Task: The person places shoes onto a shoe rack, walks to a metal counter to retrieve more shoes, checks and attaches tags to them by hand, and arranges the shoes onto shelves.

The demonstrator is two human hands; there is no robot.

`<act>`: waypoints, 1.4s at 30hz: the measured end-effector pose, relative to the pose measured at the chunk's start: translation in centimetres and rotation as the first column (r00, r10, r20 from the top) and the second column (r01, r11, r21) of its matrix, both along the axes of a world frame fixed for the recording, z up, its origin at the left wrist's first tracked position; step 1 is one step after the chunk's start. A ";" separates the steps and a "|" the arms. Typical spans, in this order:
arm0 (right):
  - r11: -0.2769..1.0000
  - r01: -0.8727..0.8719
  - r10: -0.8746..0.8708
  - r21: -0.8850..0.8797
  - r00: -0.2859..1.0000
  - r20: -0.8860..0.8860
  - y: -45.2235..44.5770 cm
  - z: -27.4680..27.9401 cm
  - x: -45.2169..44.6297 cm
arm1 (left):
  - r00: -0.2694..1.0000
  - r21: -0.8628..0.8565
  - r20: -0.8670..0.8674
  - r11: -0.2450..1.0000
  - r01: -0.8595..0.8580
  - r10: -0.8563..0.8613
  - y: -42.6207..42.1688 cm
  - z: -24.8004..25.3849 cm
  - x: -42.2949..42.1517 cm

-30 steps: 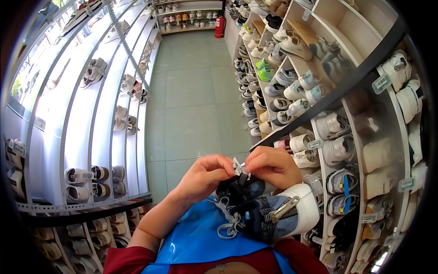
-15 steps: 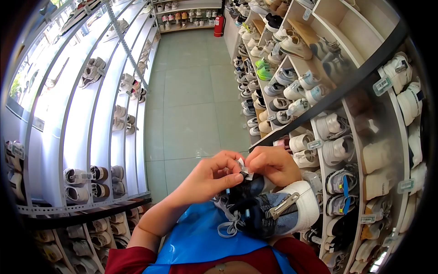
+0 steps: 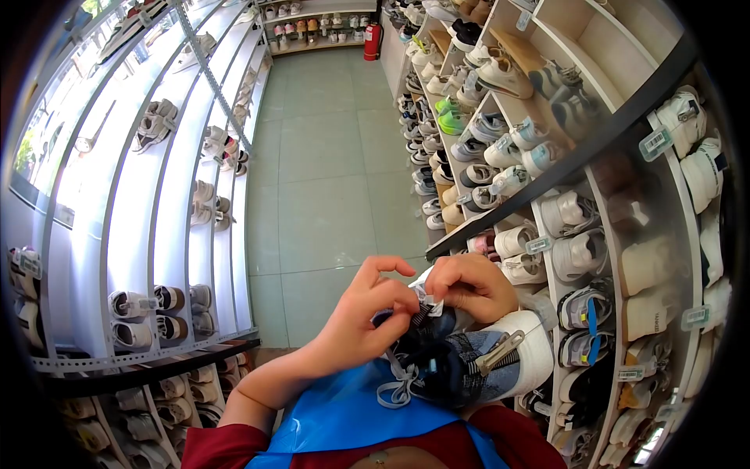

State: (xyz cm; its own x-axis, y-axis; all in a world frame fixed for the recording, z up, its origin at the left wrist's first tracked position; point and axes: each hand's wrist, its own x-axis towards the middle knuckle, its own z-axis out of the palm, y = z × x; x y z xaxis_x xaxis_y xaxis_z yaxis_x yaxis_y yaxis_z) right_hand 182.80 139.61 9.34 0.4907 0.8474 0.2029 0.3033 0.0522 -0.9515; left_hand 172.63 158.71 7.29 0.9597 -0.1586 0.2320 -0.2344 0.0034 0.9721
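Two blue and black shoes with white soles are held close to the blue apron; the nearer shoe has a metal clip on its side and grey laces hanging from it. My right hand pinches a small white tag at the farther shoe. My left hand is beside the tag, its fingers curled and its index finger raised; its thumb and fingertips meet near the shoe's opening, and whether they grip anything is hidden.
White shelves with shoes stand on the left. Shoe racks with a black rail fill the right side. A tiled floor runs between them to a far shelf, with a red fire extinguisher near it.
My left hand has shifted from pinching at the tag to a looser curl with the index finger lifted. The shoes have moved slightly to the right. My right hand remains at the tag.
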 end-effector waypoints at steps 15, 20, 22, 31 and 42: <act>0.996 0.079 -0.083 -0.031 0.984 -0.161 0.2 -0.1 -0.6 | 0.906 0.281 0.402 0.923 -0.262 0.135 -0.8 0.7 -0.6; 0.999 0.044 -0.040 0.023 0.986 -0.160 0.9 0.2 -0.3 | 0.907 0.352 0.412 0.904 -0.244 0.084 0.1 0.6 -0.7; 0.999 0.030 -0.023 0.039 0.987 -0.159 1.2 0.2 -0.2 | 0.904 0.354 0.419 0.900 -0.253 0.089 0.3 0.4 -0.8; 1.000 0.017 -0.016 0.009 0.995 -0.101 3.0 0.5 -0.1 | 0.896 0.373 0.434 0.886 -0.274 0.095 2.1 0.6 -0.8; 0.998 0.059 -0.061 -0.023 0.991 -0.121 5.5 0.1 0.2 | 0.908 0.318 0.396 0.908 -0.272 0.133 4.4 0.3 -1.0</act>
